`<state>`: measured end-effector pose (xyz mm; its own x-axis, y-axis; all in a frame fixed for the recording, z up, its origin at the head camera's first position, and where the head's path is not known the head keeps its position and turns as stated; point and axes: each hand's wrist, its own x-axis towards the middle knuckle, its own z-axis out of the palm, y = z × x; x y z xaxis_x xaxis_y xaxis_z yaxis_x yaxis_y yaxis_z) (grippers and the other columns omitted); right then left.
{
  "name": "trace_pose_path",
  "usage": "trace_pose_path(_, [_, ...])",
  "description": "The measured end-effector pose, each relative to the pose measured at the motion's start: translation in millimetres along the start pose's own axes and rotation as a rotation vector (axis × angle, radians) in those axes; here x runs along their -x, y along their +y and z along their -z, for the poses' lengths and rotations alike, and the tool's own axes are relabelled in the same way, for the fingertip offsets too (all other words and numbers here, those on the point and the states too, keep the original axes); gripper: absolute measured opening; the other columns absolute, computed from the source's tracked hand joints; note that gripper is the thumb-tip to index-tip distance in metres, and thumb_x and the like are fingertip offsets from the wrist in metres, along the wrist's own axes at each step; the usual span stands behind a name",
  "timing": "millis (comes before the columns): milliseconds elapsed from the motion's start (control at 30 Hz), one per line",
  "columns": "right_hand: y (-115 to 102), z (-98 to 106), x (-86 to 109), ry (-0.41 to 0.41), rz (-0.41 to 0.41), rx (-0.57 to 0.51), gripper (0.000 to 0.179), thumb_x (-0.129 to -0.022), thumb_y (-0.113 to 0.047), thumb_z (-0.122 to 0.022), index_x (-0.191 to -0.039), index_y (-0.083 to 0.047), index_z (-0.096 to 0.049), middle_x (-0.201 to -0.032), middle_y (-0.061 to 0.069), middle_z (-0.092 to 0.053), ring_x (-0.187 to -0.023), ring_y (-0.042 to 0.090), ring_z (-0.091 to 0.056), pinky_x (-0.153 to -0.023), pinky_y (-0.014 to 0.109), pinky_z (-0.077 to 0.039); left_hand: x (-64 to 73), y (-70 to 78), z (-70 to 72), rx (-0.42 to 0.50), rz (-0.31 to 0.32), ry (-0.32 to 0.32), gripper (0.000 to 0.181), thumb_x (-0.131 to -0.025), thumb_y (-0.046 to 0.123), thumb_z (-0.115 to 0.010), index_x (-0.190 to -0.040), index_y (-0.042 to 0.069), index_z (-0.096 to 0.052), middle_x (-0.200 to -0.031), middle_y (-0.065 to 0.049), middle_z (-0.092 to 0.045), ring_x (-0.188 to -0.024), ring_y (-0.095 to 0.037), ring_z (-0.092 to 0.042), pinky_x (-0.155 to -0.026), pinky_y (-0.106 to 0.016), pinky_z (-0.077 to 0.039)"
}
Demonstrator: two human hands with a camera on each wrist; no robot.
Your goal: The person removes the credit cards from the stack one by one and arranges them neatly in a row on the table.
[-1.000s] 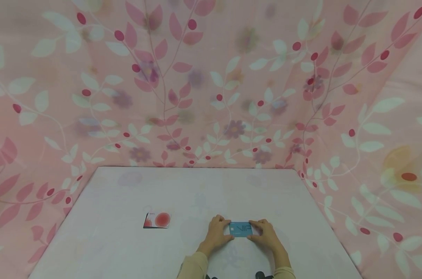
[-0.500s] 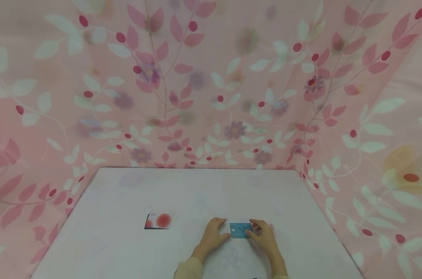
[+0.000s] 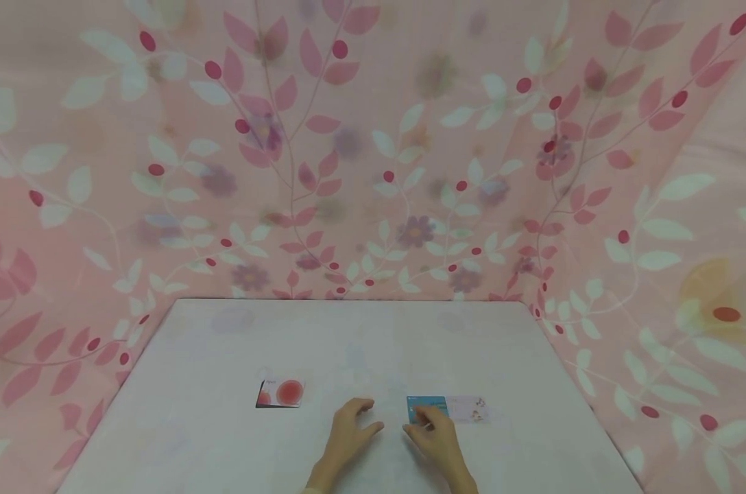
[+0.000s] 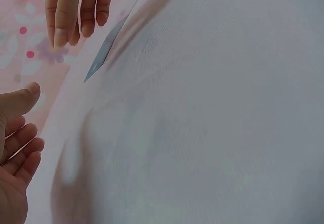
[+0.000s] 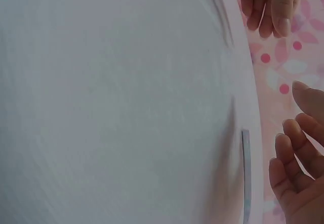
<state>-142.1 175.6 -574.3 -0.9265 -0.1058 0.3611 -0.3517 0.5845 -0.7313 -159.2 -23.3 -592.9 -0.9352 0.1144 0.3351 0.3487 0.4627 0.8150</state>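
A blue card [image 3: 433, 401] lies on the table right of centre, its right end against a pale card [image 3: 467, 409] with small brown figures. My right hand [image 3: 437, 439] hovers at the near side of the blue card and covers part of it, thumb and fingers apart with nothing between them. Left of it, my left hand [image 3: 346, 431] is over bare cloth, fingers loosely bent and holding nothing. In the left wrist view the blue card [image 4: 105, 49] appears nearly edge-on below the right hand [image 4: 76, 11]. Farther left lies a card with red circles [image 3: 286, 393], a dark edge showing beneath it.
The white-covered table [image 3: 225, 343] ends at a pink curtain [image 3: 361, 137] with leaves and flowers at the back. Similar fabric closes both sides.
Both hands held the blue card by its ends; they have since let go and moved left and nearer. The pale card, hidden before, now shows at its right. The red-circled card has stayed put.
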Motion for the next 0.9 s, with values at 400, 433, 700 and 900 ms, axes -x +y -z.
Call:
trace_pose_path(400, [-22, -44, 10.9, -0.082, 0.065, -0.078, 0.030, -0.078, -0.013, -0.074, -0.102, 0.003, -0.064, -0.085, 0.004, -0.066, -0.076, 0.009, -0.061, -0.068, 0.025, -0.053, 19.1, -11.8, 29.6, -0.038, -0.065, 0.121, 0.036, -0.066, 0.011, -0.083, -0.095, -0.001, -0.065, -0.090, -0.007, -0.067, -0.081, -0.023, -0.064, -0.075, -0.033, -0.054])
trace_pose_path(433, [-24, -46, 10.8, -0.075, 0.092, -0.084, 0.030, -0.078, -0.012, -0.075, -0.101, 0.003, -0.064, -0.084, 0.005, -0.066, -0.075, 0.011, -0.061, -0.068, 0.025, -0.053, 20.2, -12.3, 32.0, -0.045, -0.079, 0.134, 0.037, -0.065, 0.010, -0.083, -0.094, -0.002, -0.065, -0.089, -0.008, -0.067, -0.080, -0.023, -0.064, -0.074, -0.033, -0.054])
trace_pose_path(700, [-41, -64, 5.2, -0.114, 0.149, -0.148, 0.028, -0.078, -0.011, -0.074, -0.099, 0.005, -0.064, -0.080, 0.006, -0.066, -0.074, 0.012, -0.063, -0.070, 0.026, -0.054, 24.4, -13.5, 54.2, -0.096, -0.064, 0.186, 0.037, -0.063, 0.009, -0.084, -0.094, -0.001, -0.065, -0.089, -0.008, -0.068, -0.078, -0.023, -0.064, -0.070, -0.032, -0.054])
trace_pose_path(900, [-51, -76, -1.7, -0.157, 0.181, -0.186, 0.027, -0.080, -0.009, -0.072, -0.100, 0.005, -0.064, -0.082, 0.007, -0.067, -0.076, 0.014, -0.063, -0.072, 0.027, -0.053, 26.5, -22.5, 75.9, -0.115, -0.028, 0.230, 0.038, -0.064, 0.010, -0.084, -0.095, -0.001, -0.066, -0.088, -0.008, -0.068, -0.078, -0.023, -0.064, -0.070, -0.031, -0.054])
